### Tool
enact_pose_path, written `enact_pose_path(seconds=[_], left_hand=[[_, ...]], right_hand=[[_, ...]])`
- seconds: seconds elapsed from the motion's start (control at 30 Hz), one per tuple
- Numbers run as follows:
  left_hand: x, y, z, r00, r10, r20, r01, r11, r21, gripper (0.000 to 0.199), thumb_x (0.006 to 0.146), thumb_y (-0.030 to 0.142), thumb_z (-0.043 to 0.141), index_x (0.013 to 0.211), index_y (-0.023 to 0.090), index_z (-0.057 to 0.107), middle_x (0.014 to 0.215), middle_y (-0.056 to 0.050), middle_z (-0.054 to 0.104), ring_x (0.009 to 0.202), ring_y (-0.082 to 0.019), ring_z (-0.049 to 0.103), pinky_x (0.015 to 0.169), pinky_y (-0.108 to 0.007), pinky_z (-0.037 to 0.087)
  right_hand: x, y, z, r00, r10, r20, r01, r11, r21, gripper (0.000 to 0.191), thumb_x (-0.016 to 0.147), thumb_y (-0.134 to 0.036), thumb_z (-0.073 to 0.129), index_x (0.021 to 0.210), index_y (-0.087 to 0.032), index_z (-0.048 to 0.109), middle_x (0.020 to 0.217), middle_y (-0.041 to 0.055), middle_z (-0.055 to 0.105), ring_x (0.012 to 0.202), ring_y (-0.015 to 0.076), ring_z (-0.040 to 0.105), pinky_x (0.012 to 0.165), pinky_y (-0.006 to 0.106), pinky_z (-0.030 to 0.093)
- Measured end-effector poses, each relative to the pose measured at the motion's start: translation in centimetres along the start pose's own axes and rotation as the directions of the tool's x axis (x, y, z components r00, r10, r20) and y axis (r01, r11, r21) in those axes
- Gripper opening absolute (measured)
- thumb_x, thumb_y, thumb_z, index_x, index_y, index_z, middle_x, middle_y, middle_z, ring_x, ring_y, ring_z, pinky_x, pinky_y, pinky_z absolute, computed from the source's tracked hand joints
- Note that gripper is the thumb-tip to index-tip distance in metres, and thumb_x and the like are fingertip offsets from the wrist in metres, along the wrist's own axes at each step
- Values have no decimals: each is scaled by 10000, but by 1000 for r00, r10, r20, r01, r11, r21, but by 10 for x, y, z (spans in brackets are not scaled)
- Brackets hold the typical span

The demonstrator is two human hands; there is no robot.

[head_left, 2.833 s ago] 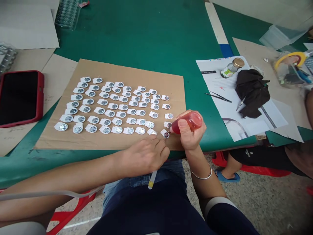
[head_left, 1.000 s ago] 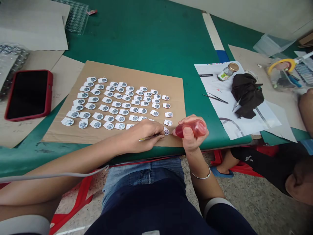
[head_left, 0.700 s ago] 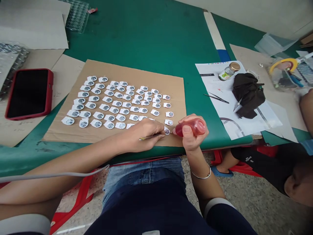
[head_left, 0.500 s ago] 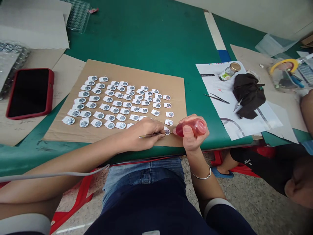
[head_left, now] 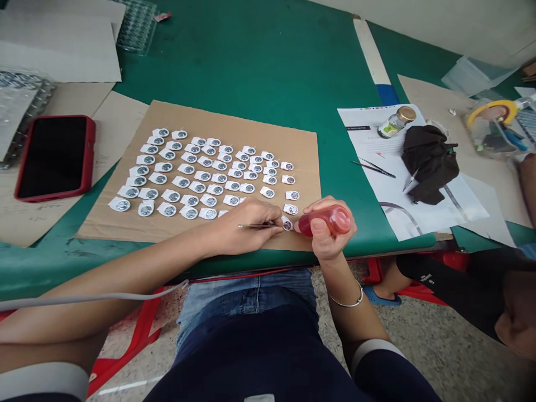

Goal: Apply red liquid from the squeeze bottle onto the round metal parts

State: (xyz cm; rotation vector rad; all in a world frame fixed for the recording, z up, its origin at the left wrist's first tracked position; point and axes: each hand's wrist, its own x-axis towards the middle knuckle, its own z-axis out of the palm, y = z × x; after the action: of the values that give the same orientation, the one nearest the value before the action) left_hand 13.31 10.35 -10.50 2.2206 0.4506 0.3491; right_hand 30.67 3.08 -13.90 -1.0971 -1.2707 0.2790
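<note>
My right hand [head_left: 333,237] is wrapped round a red squeeze bottle [head_left: 335,220], tilted so its narrow end points left at a small round badge [head_left: 287,223]. In my left hand [head_left: 247,226], pinched between the fingers, are thin metal tweezers [head_left: 257,225]; their tips are hidden by the fingertips beside that badge. Both hands meet at the right front part of a brown cardboard sheet [head_left: 304,151]. Rows of small round silver badges with white paper tabs lie on it, such as this badge [head_left: 208,214]. Whether the bottle tip touches the badge I cannot tell.
A red-cased phone [head_left: 54,158] lies at left. On the right, white printed paper [head_left: 364,145] bears a glass jar [head_left: 397,121], other tweezers [head_left: 372,168] and a dark cloth [head_left: 429,159]. Past it stands a clear container [head_left: 494,134]. Another person's leg [head_left: 444,285] shows at lower right.
The whole view has shifted slightly. Both hands stay at the same badge, with the bottle tip still close to it and only tiny movements.
</note>
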Motion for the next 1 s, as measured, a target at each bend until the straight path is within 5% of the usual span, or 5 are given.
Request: enact_pose_path(seconds=[1.0], left_hand=[[3, 1, -2, 994, -106, -10, 103, 985, -135, 99, 783, 117, 529, 746, 127, 620, 704, 2, 645, 620, -84, 577, 559, -179, 414]], right_hand=[[1, -1, 2, 998, 15, 54, -14, 1000, -7, 198, 740, -356, 600, 826, -180, 566, 705, 18, 587, 650, 138, 585, 583, 317, 480]])
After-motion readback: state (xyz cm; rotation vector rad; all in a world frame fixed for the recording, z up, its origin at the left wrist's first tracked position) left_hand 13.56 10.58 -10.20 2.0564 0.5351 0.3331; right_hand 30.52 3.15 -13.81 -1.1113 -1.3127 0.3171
